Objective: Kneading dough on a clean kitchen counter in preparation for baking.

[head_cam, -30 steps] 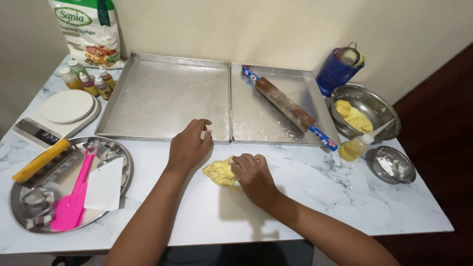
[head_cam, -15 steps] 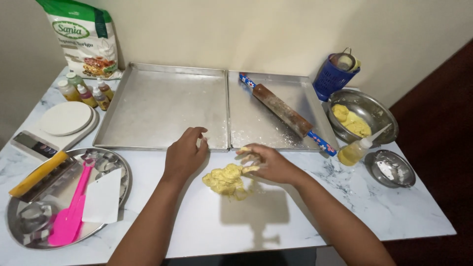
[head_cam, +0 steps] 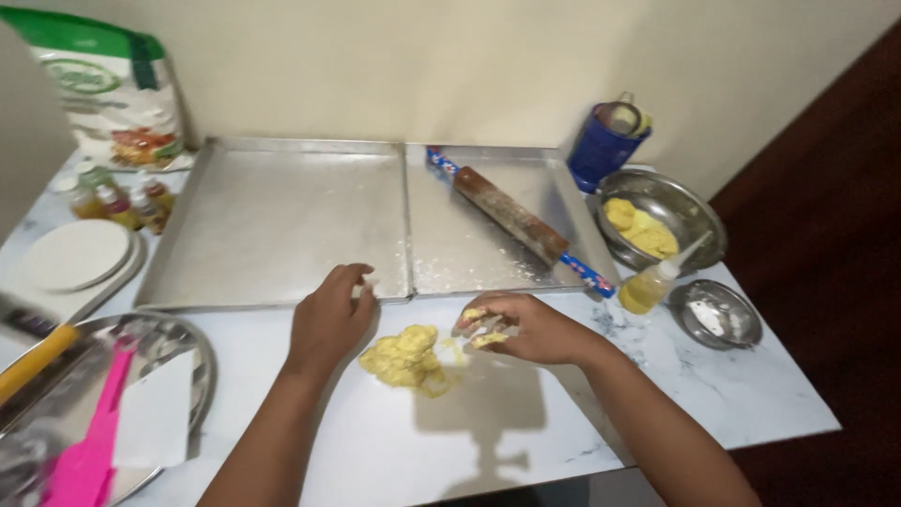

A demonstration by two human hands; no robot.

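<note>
Yellow dough (head_cam: 404,357) on white marble counter (head_cam: 526,432)

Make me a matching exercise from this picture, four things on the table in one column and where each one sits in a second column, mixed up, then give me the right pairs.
Things:
1. rolling pin
2. yellow dough lump
3. pink spatula
4. squeeze bottle

Places:
A. on the round metal tray at the near left
B. on the marble tabletop between the left hand and the right hand
C. lying slantwise in the right baking tray
D. beside the steel bowl with yellow pieces in it

Pairs: 1-C, 2-B, 3-A, 4-D
</note>
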